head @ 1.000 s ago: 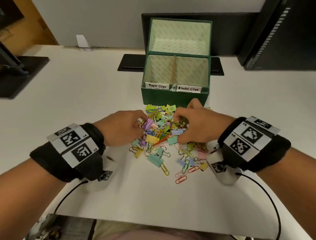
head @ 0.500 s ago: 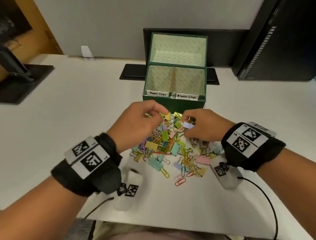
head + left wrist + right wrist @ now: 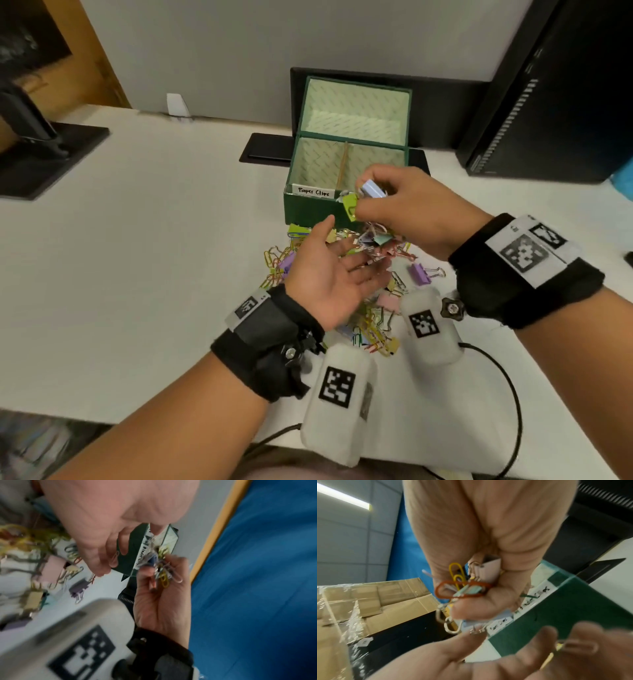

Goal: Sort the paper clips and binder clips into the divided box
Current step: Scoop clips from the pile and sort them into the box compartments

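On the white worktop [image 3: 137,274] stands the green divided box [image 3: 308,212], lid up, just behind the loose clip pile [image 3: 376,308]. The right hand [image 3: 407,212] clutches a mixed bunch of clips [image 3: 471,585] at the box's front edge. The left hand [image 3: 329,277] lies palm-up with spread fingers over the pile; one paper clip [image 3: 114,559] rests on its fingers.

Labels on the box

A white label [image 3: 315,192] on the box [image 3: 308,214] front rim reads "Paper Clips", handwritten. Beside it a second label [image 3: 141,555] shows "Binder", the rest blurred. The wrist markers bear only square codes.
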Available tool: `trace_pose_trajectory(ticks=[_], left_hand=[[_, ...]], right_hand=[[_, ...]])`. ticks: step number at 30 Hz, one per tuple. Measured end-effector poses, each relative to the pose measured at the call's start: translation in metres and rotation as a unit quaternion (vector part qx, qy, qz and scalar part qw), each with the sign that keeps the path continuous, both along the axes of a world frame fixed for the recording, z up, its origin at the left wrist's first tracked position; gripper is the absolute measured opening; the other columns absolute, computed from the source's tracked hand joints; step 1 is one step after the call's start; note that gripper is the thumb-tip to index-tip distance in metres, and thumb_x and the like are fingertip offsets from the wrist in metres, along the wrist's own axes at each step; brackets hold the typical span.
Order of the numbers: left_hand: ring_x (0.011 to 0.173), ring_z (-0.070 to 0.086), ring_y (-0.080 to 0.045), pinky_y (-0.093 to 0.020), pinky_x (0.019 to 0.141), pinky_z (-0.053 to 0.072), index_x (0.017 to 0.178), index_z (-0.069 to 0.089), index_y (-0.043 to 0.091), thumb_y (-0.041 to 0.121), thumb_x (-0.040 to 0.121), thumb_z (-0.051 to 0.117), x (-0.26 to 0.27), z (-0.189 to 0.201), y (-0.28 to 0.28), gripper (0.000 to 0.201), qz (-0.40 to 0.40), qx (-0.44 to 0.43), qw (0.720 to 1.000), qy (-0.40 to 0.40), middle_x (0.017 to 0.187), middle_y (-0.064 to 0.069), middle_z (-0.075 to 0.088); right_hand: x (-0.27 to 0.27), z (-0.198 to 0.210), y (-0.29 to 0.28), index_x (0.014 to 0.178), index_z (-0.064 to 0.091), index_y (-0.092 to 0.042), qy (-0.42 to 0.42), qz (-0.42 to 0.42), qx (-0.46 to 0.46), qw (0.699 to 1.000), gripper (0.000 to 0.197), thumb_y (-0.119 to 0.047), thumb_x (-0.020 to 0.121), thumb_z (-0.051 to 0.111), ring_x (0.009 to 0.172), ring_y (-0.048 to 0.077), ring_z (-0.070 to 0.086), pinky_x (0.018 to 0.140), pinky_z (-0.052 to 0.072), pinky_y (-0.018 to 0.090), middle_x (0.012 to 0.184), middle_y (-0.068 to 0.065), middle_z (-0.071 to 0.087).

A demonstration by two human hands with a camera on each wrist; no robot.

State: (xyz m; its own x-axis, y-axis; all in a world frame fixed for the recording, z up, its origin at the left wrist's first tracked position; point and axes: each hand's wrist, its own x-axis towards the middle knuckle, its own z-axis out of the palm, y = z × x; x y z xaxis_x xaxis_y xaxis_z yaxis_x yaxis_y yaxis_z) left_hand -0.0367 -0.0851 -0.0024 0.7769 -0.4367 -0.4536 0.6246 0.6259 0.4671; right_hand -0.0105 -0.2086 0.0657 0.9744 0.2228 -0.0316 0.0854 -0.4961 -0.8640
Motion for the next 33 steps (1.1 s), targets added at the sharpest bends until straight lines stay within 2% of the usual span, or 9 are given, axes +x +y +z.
trace_pose_trajectory(ticks=[6,8,10,13,17,22,24,28,33], left_hand=[[0.109,0.061,-0.028,-0.04,0.101,0.045,0.116,0.06,0.004,0.026,0.091,0.049,0.002,-0.007,-0.001,0.035,0.105,-0.141,0.982,0.07,0.114,-0.019,0.065],[0.083,0.064,-0.013,-0.027,0.081,0.054,0.109,0.057,-0.001,0.014,0.091,0.052,0.002,-0.01,0.002,0.024,0.136,-0.084,0.987,0.005,0.092,-0.01,0.062],[0.069,0.064,-0.013,-0.024,0.059,0.054,0.096,0.055,0.004,0.01,0.101,0.031,0.002,-0.01,0.001,0.026,0.157,-0.075,0.985,0.004,0.083,-0.01,0.058],[0.077,0.059,-0.023,-0.034,0.061,0.047,0.087,0.054,0.009,0.018,0.099,0.026,0.006,-0.004,0.002,0.031,0.175,-0.075,0.98,0.064,0.083,-0.011,0.058],[0.051,0.066,-0.022,-0.034,0.047,0.056,0.087,0.055,0.006,0.024,0.101,0.03,0.011,-0.002,0.007,0.033,0.171,-0.066,0.981,0.07,0.058,-0.01,0.065],[0.1,0.062,-0.036,-0.057,0.077,0.051,0.102,0.065,-0.001,0.015,0.091,0.035,0.024,-0.001,0.015,0.035,0.124,-0.123,0.985,0.014,0.109,-0.023,0.065],[0.097,0.059,-0.037,-0.058,0.08,0.049,0.105,0.065,-0.006,0.013,0.089,0.038,0.027,0.001,0.02,0.038,0.108,-0.156,0.982,0.011,0.104,-0.024,0.064],[0.094,0.061,-0.037,-0.056,0.075,0.052,0.135,0.049,-0.002,0.021,0.096,0.036,0.035,-0.008,0.027,0.047,0.104,-0.165,0.981,0.011,0.099,-0.026,0.066],[0.095,0.065,-0.039,-0.051,0.074,0.056,0.129,0.05,-0.009,0.021,0.098,0.033,0.04,-0.009,0.031,0.046,0.073,-0.16,0.984,-0.011,0.112,-0.029,0.063]], right_hand=[[-0.009,-0.017,0.023,0.087,0.063,-0.02,-0.064,0.085,-0.146,0.984,0.011,-0.021,0.079,0.069,0.073,0.011,0.058,0.068,0.048,0.03,0.086,-0.001,0.065],[-0.011,-0.02,0.026,0.088,0.065,-0.022,-0.089,0.106,-0.189,0.972,0.01,-0.022,0.079,0.07,0.081,0.013,0.061,0.073,0.05,0.032,0.088,-0.004,0.067],[-0.012,-0.019,0.027,0.094,0.067,-0.023,-0.102,0.122,-0.218,0.963,0.014,-0.023,0.08,0.07,0.087,0.012,0.06,0.076,0.048,0.028,0.093,-0.007,0.068],[-0.013,-0.013,0.027,0.105,0.068,-0.029,-0.109,0.144,-0.253,0.95,0.025,-0.028,0.081,0.071,0.092,0.009,0.06,0.077,0.044,0.02,0.103,-0.011,0.067],[-0.013,0.0,0.026,0.116,0.064,-0.036,-0.114,0.154,-0.274,0.943,0.034,-0.04,0.082,0.07,0.093,0.008,0.061,0.083,0.05,0.025,0.107,-0.013,0.067],[-0.005,0.021,0.017,0.117,0.066,-0.038,-0.133,0.104,-0.27,0.948,0.031,-0.046,0.087,0.064,0.088,-0.007,0.058,0.072,0.041,0.011,0.115,-0.014,0.066],[-0.004,0.031,0.011,0.113,0.066,-0.04,-0.161,0.052,-0.249,0.954,0.027,-0.049,0.088,0.061,0.101,0.0,0.058,0.077,0.041,0.018,0.119,-0.02,0.063],[-0.008,0.031,0.001,0.105,0.068,-0.038,-0.184,-0.039,-0.175,0.967,0.019,-0.046,0.09,0.06,0.087,-0.006,0.061,0.073,0.043,0.011,0.097,-0.03,0.063],[-0.016,0.009,0.0,0.102,0.07,-0.037,-0.137,-0.037,-0.178,0.974,0.018,-0.045,0.086,0.066,0.082,-0.003,0.062,0.069,0.048,0.018,0.091,-0.019,0.068]])
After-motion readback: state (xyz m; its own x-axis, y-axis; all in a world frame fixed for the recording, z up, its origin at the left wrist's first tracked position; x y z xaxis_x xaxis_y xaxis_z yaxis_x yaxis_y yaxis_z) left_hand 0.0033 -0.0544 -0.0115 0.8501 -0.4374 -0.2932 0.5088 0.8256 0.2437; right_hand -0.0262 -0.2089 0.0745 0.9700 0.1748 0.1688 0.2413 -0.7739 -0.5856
